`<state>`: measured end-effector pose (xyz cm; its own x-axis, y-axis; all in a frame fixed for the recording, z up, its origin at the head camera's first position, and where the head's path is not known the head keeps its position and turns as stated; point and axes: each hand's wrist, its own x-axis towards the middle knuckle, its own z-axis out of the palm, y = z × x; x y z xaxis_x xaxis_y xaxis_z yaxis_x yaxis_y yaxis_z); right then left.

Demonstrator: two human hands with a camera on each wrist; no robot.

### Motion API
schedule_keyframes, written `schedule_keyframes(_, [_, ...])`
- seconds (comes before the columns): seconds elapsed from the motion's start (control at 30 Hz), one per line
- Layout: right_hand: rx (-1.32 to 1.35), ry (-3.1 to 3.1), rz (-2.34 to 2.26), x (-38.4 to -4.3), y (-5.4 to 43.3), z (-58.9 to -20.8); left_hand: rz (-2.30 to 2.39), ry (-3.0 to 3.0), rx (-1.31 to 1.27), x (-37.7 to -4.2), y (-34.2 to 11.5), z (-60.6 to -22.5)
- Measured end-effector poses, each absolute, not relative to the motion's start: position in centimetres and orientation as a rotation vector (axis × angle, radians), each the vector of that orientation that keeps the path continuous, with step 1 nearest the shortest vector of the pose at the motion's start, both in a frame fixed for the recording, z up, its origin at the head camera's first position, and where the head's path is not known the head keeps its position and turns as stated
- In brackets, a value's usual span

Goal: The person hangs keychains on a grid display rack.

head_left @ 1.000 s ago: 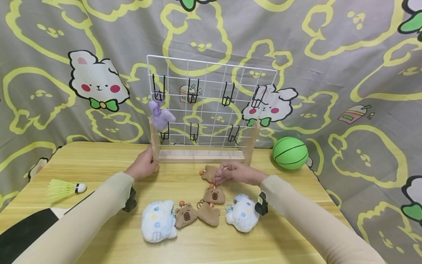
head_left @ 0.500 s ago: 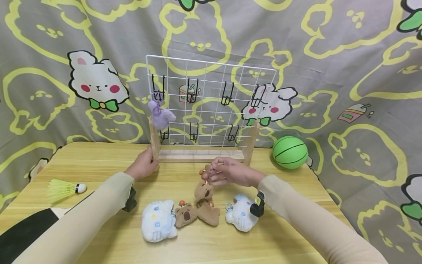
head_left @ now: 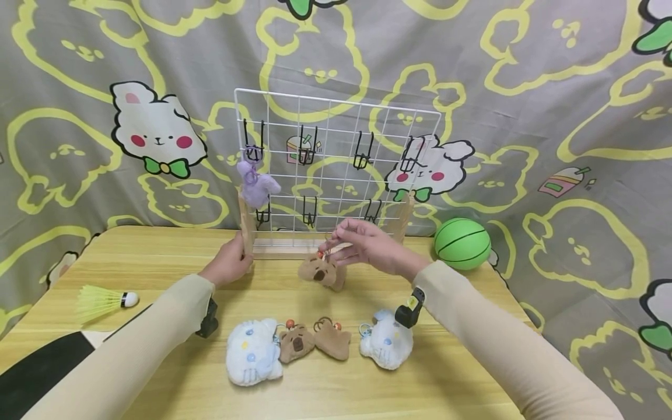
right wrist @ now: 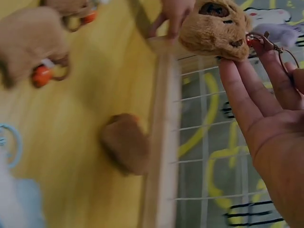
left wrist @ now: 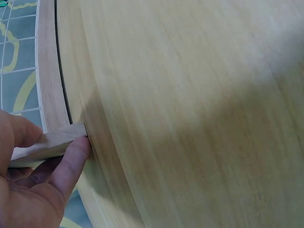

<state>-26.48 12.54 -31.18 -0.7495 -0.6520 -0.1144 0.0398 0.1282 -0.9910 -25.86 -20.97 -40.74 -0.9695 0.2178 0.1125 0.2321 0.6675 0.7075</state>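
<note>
In the head view my left hand (head_left: 229,261) grips the left wooden upright (head_left: 245,227) of a white wire-grid display rack; the left wrist view shows thumb and fingers (left wrist: 73,164) around its wooden foot (left wrist: 52,141). My right hand (head_left: 370,248) pinches the ring (right wrist: 285,61) of a brown capybara plush keychain (head_left: 317,270), raised before the rack's base bar (head_left: 273,251). Another brown plush (right wrist: 126,145) lies on the table behind it, partly hidden in the head view. A purple plush keychain (head_left: 259,188) hangs from the upper left black hook (head_left: 254,153).
Near the front lie two brown plush keychains (head_left: 297,343) and two white-and-blue cat plush keychains (head_left: 252,353). More black hooks (head_left: 361,157) are on the grid. A green ball (head_left: 462,244) stands right of the rack, a yellow shuttlecock (head_left: 102,300) at the left.
My right hand has lifted the brown capybara keychain off the table and moved it up and left toward the rack. My left hand stays on the upright.
</note>
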Motion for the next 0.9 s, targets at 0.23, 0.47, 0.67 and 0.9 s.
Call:
schedule_keyframes(0.23, [-0.687, 1.986, -1.718, -26.8, 11.6, -27.3, -1.204, -2.867, -0.384, -25.9, -21.0, -40.8])
schedule_keyframes(0.47, [-0.791, 2.138, -1.823, -27.0, 10.2, -24.3, -1.218, -2.858, -0.386, -26.2, -20.9, -40.9])
schedule_keyframes(0.67, [-0.858, 2.279, -1.856, -27.2, 8.5, -23.3, -1.21, -2.85, -0.392, -26.2, -20.8, -41.1])
schedule_keyframes(0.9, [-0.815, 2.299, -1.949, -27.7, 6.4, -22.7, -1.223, -2.827, -0.39, -25.9, -21.0, -40.8])
